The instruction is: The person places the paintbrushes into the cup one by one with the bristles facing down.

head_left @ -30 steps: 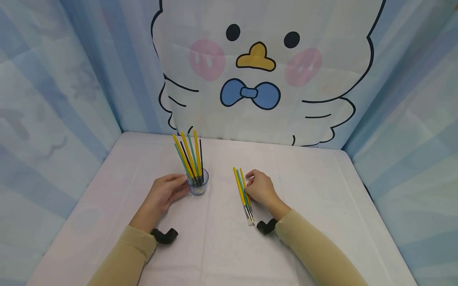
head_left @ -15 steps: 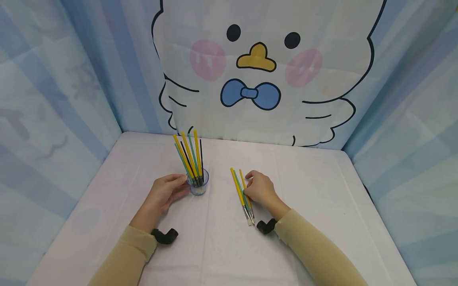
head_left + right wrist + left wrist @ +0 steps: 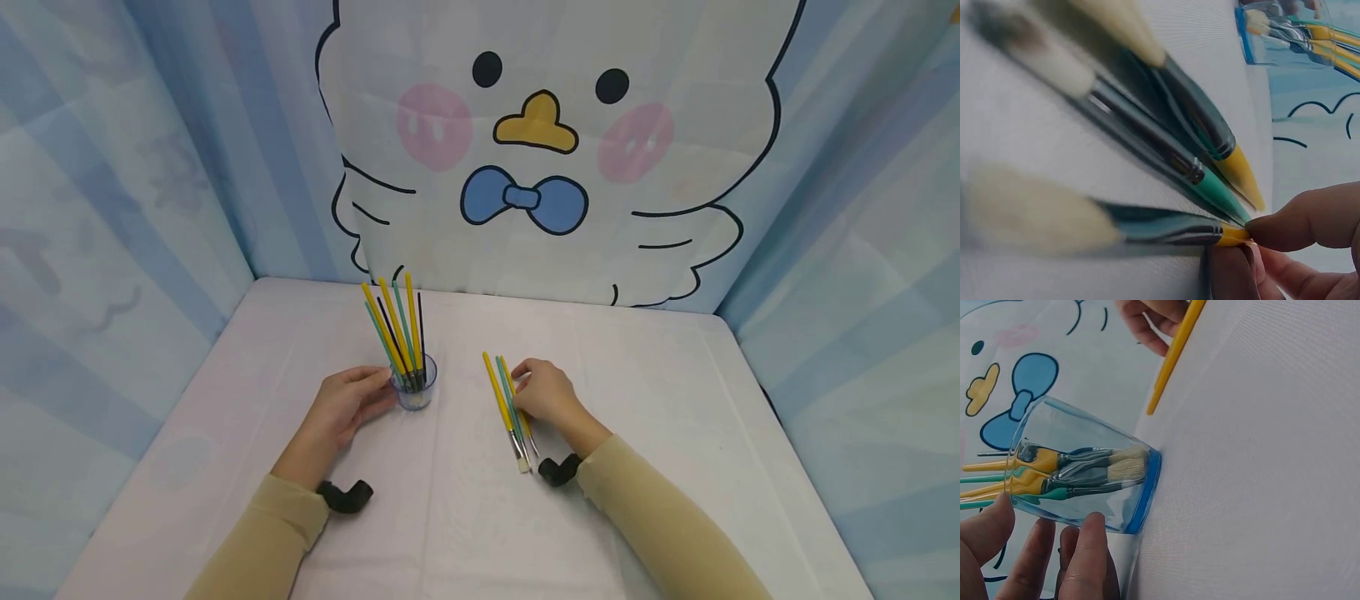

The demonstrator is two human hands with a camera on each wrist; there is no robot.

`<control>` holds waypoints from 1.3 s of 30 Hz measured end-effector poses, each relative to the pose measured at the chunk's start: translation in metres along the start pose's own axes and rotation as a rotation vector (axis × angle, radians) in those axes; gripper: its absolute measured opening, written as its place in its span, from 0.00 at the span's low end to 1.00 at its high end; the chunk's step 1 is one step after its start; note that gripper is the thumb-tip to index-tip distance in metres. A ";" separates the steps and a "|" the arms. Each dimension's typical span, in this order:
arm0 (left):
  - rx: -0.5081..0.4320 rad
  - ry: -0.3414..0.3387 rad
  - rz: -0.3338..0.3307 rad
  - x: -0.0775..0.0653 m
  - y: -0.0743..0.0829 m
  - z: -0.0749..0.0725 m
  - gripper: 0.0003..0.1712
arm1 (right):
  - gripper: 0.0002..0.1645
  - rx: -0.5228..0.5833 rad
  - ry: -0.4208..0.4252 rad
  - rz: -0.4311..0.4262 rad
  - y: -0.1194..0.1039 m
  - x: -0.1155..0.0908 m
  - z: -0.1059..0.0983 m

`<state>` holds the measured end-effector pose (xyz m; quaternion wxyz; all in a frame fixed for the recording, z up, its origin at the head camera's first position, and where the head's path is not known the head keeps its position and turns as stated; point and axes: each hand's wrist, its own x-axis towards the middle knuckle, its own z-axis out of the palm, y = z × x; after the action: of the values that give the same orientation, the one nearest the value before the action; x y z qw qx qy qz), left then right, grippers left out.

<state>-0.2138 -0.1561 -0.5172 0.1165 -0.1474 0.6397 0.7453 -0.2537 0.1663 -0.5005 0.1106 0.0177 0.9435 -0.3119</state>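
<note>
In the head view my left hand (image 3: 347, 404) rests against the left side of a clear plastic cup (image 3: 415, 400) that stands on the table. Its thumb lies by the rim and its fingertips touch the wall, as the left wrist view shows of the cup (image 3: 1149, 494). Several paintbrushes (image 3: 1088, 469) stand in it, bristles down. My right hand (image 3: 553, 398) pinches the handle of a yellow paintbrush (image 3: 1234, 235) between thumb and finger. Beside that one lie a green paintbrush (image 3: 1222, 194) and another yellow paintbrush (image 3: 498, 396), bristles toward me.
A pale cloth covers the table (image 3: 450, 525). Behind it hangs a curtain (image 3: 525, 258) with a cartoon bird, and striped blue curtains (image 3: 135, 208) close in the sides. A black curved piece (image 3: 347, 497) sits at each wrist.
The pinched yellow paintbrush has shifted slightly right at its bristle end, apart from the others. The green paintbrush's handle end has swung a little right. My left hand and the cup have stayed put.
</note>
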 end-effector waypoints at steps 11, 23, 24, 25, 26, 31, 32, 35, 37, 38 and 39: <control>-0.001 -0.003 -0.004 0.000 0.001 0.000 0.24 | 0.25 0.244 -0.053 0.053 0.004 0.001 -0.004; -0.014 -0.006 0.004 0.001 0.002 0.001 0.24 | 0.30 0.435 0.020 -0.011 -0.002 0.006 -0.011; -0.013 -0.009 0.006 0.000 0.002 0.001 0.25 | 0.30 0.451 0.026 -0.011 -0.004 0.006 -0.012; -0.016 -0.008 0.007 0.000 0.002 0.001 0.25 | 0.31 0.464 0.034 -0.012 -0.006 0.006 -0.013; -0.017 -0.009 0.008 -0.001 0.002 0.001 0.25 | 0.30 0.478 0.041 -0.012 -0.007 0.006 -0.013; -0.025 -0.009 0.014 -0.001 0.002 0.001 0.24 | 0.30 0.541 0.074 -0.024 -0.015 0.004 -0.015; -0.027 -0.010 0.015 -0.001 0.001 0.001 0.24 | 0.30 0.550 0.079 -0.030 -0.017 0.004 -0.015; -0.037 -0.011 0.017 -0.001 0.000 0.001 0.23 | 0.29 0.573 0.096 -0.050 -0.023 0.001 -0.016; -0.040 -0.011 0.019 -0.001 0.000 0.001 0.23 | 0.29 0.597 0.105 -0.068 -0.027 -0.001 -0.016; -0.041 -0.011 0.020 0.000 -0.001 0.001 0.23 | 0.29 0.612 0.110 -0.077 -0.029 -0.002 -0.017; -0.041 -0.011 0.021 0.000 -0.001 0.001 0.23 | 0.29 0.624 0.114 -0.084 -0.032 -0.003 -0.017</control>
<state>-0.2133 -0.1552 -0.5178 0.1091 -0.1390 0.6250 0.7603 -0.2570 0.1511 -0.4678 0.0338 0.0292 0.8070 -0.5889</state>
